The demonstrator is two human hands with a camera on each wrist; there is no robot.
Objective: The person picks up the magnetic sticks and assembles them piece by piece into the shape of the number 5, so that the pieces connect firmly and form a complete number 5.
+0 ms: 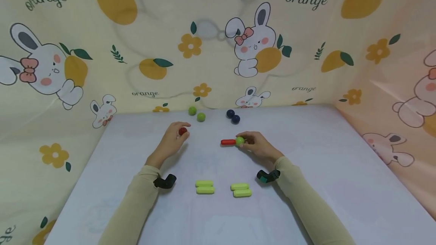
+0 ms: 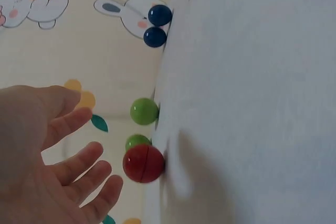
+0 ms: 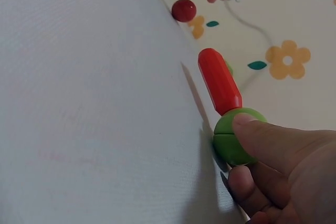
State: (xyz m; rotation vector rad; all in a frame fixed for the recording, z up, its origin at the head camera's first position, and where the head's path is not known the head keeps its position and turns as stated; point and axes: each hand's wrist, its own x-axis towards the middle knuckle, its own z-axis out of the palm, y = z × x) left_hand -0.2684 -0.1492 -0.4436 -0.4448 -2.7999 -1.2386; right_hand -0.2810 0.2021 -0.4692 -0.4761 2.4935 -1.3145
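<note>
Right hand [image 1: 261, 146] is pinching green ball [image 1: 239, 141], red stick [image 1: 228, 142] pointing nine o'clock; left hand [image 1: 171, 139] is hovering spread beside red ball [image 2: 143, 163], contact unclear.

Tabletop [image 1: 211, 162] screened by rabbit-print cloth [image 1: 211, 71]

Passage between red ball [image 1: 182, 131] and red rod [image 1: 227, 142]; navy balls [image 1: 235, 119] obstruct beyond rod.

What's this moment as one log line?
left hand: beside red ball, holding nothing | right hand: pinches green ball touching red stick | untouched: four light-green sticks
</note>
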